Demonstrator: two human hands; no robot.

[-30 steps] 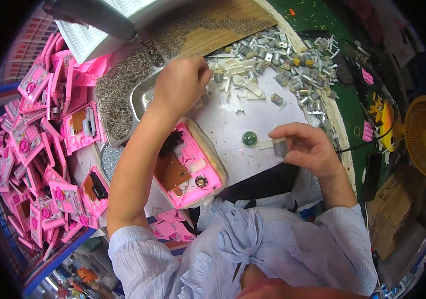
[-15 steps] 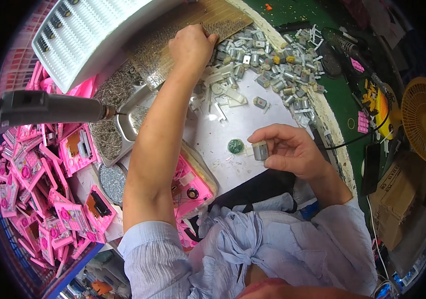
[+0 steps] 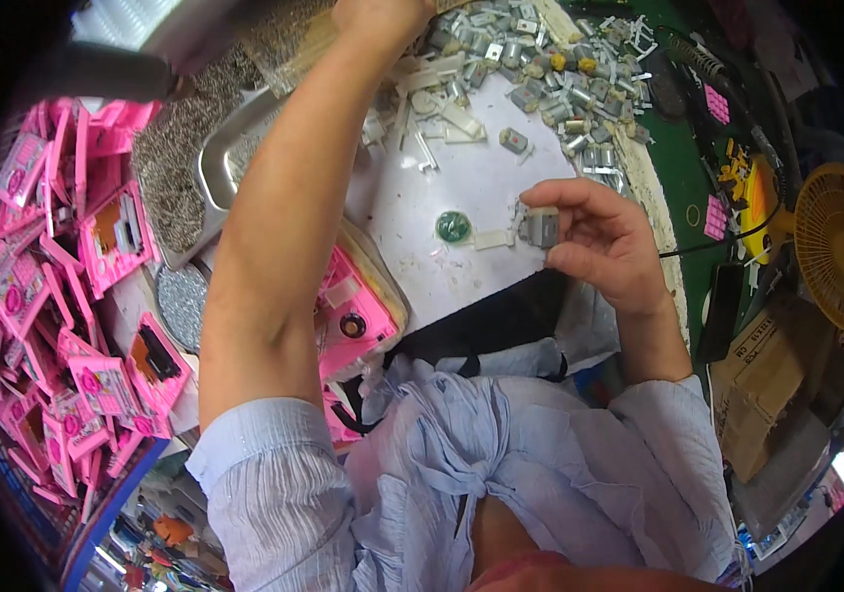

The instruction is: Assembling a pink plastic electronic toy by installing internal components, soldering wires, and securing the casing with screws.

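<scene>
right hand (image 3: 600, 242) pinches a grey motor (image 3: 541, 228) over the white worktop (image 3: 461, 187).

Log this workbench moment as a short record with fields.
Left hand: left hand stretched to the far edge of the white work board, fingers cut off by the frame
Right hand: right hand pinching a small grey metal motor
On board: round green disc, pile of grey motors
Left side: heap of pink plastic toy shells
</scene>
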